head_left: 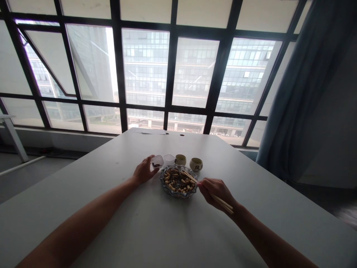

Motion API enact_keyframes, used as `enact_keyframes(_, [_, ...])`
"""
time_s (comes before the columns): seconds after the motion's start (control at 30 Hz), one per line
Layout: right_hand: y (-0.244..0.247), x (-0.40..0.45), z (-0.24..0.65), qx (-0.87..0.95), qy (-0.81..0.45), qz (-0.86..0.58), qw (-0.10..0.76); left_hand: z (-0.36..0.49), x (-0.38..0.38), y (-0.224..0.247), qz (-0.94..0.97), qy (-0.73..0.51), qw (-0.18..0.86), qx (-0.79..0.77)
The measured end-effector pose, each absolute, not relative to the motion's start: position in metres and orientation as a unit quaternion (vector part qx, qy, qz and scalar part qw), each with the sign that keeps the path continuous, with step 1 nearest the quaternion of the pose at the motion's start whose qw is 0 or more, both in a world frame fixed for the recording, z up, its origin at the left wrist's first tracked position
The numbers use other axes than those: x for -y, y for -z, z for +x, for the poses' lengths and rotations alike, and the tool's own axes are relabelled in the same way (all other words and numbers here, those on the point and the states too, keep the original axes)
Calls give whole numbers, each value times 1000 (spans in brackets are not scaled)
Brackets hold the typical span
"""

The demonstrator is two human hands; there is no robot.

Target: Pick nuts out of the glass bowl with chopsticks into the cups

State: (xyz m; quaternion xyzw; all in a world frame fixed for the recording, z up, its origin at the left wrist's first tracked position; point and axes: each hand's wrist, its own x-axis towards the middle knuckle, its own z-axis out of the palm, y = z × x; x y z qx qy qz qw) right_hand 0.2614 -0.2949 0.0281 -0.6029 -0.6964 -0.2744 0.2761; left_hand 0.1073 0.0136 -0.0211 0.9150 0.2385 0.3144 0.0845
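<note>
My left hand (145, 170) grips a small clear plastic cup (157, 160) by its left side; a few dark pieces lie in the cup. My right hand (216, 191) is closed around a pair of wooden chopsticks (189, 176), whose tips reach into a glass bowl (178, 194) with a wavy rim. Peanuts and dark bits fill the bowl. Whether the tips pinch anything is too small to tell. Behind the bowl stand a second clear cup (169, 160) and two yellowish cups (180, 159) (196, 164) with dark characters.
The white table (134, 223) extends toward large windows. Flat white sheets (147, 131) lie at its far left end, near two dark holes in the tabletop. A blue curtain (292, 100) hangs at the right.
</note>
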Motion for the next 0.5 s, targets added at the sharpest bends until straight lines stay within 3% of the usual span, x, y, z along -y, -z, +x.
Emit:
enact_keyframes(0.17, [-23,299,276,656,248,-635,323,108,-16,25,906,-340,74,-240])
enact_keyframes(0.5, [-22,297,277,673,276,-619,295,108,-13,22,900,-317,98,-282])
